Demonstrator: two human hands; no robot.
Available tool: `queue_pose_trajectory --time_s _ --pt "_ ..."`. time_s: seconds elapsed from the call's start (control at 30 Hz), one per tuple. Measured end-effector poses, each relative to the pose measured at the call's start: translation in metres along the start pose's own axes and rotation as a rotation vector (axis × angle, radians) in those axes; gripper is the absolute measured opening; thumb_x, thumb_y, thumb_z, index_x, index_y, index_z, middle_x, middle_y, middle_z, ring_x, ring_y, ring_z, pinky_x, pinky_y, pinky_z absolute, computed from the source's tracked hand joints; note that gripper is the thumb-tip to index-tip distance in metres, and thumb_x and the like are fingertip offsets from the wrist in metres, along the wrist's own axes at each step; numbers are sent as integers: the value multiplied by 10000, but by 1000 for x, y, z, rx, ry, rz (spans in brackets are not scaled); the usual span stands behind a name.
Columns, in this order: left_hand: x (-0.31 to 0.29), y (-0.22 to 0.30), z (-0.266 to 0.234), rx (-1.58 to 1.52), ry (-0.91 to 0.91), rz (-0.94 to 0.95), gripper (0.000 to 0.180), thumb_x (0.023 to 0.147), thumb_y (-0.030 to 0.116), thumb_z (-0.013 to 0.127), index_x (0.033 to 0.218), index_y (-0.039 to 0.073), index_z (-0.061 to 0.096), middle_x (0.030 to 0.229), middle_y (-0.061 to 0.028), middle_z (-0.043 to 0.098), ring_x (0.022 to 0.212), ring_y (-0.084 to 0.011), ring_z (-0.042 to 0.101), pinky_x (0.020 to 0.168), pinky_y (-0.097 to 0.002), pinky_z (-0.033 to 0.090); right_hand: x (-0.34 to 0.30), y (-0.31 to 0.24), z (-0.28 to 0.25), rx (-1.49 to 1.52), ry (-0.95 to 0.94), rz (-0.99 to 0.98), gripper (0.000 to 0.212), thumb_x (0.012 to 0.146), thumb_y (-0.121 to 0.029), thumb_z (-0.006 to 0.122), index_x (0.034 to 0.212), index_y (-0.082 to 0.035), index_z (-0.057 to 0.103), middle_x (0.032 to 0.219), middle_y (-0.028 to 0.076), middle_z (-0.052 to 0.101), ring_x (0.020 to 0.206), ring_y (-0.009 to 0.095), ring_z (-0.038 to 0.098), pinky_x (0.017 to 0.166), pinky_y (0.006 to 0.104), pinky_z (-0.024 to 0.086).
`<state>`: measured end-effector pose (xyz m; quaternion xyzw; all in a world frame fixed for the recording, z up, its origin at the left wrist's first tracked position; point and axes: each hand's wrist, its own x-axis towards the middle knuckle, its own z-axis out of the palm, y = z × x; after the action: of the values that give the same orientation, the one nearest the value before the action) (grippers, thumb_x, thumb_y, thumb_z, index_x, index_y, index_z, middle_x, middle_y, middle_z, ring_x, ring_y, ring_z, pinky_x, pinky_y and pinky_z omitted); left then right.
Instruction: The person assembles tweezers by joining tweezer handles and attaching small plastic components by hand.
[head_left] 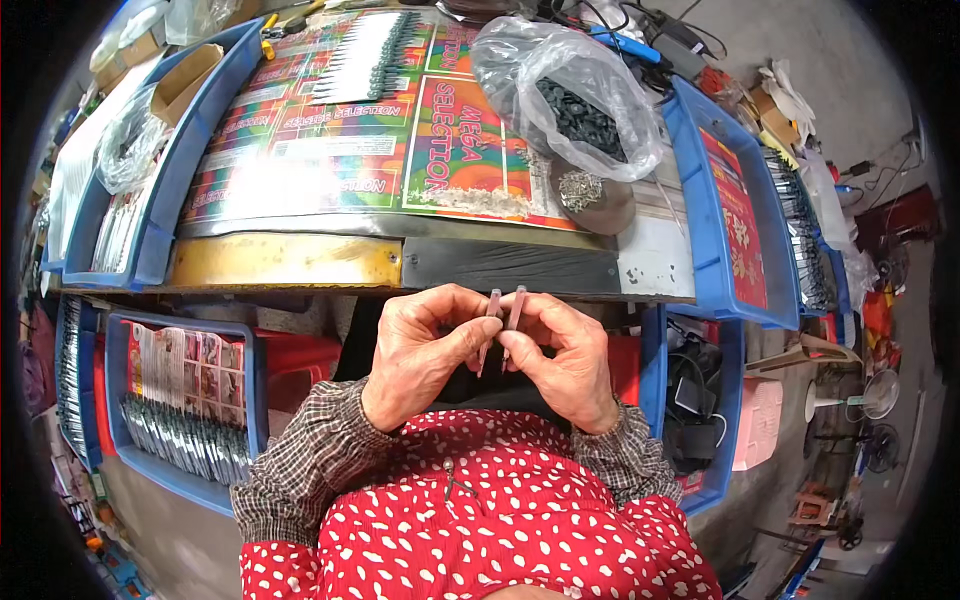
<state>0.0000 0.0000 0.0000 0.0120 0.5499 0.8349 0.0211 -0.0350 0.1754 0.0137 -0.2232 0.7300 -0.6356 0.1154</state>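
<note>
Head view, first speaker: what are the hands doing?

Second: Both are raised close together just below the near edge of the workbench [300,262]. The left hand [420,355] pinches a thin pinkish strip [490,318] between thumb and fingers; the right hand [565,360] pinches a second pinkish strip [516,312] the same way.

First: How do the strips lie?

Second: Nearly upright and side by side, their tops poking above the fingertips, between the two hands. I cannot tell whether they touch.

First: What is about them?

Second: Ahead on the bench, a clear bag of small dark parts [575,100] and a dish of metal bits [590,195]. A blue bin [185,405] of packed cards stands at the left.
</note>
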Motion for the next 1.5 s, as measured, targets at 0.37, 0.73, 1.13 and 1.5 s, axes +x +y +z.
queue_pose_trajectory --time_s 0.37,0.73,1.13,1.5 --pt "-3 0 -7 -2 32 -39 134 886 46 680 978 -48 651 818 -62 667 662 -89 616 580 -221 518 6 -1 -7 115 -140 74 103 889 -42 663 939 40 625 892 28 547 699 74 586 583 207 494" --pt "-4 -7 -8 -32 21 -55 133 891 61 680 970 -43 655 819 -61 671 650 -75 603 573 -215 513 0 6 7 47 5 98 321 842 -47 726 1137 -15 602 759 6 616 614 40 574 533 204 490" --pt "-4 -12 -3 -102 17 -89 151 901 77 666 988 -46 673 841 -81 680 674 -112 619 602 -244 522 -4 17 11 -24 -3 46 489 825 -30 732 1283 -36 562 757 14 632 604 34 565 529 210 485" --pt "-6 -15 -1 -148 35 -79 146 904 62 657 1002 -45 672 825 -78 681 676 -108 616 615 -240 516 -6 15 13 -2 12 49 484 835 -35 722 1291 -36 560 718 23 638 592 44 580 513 212 486"
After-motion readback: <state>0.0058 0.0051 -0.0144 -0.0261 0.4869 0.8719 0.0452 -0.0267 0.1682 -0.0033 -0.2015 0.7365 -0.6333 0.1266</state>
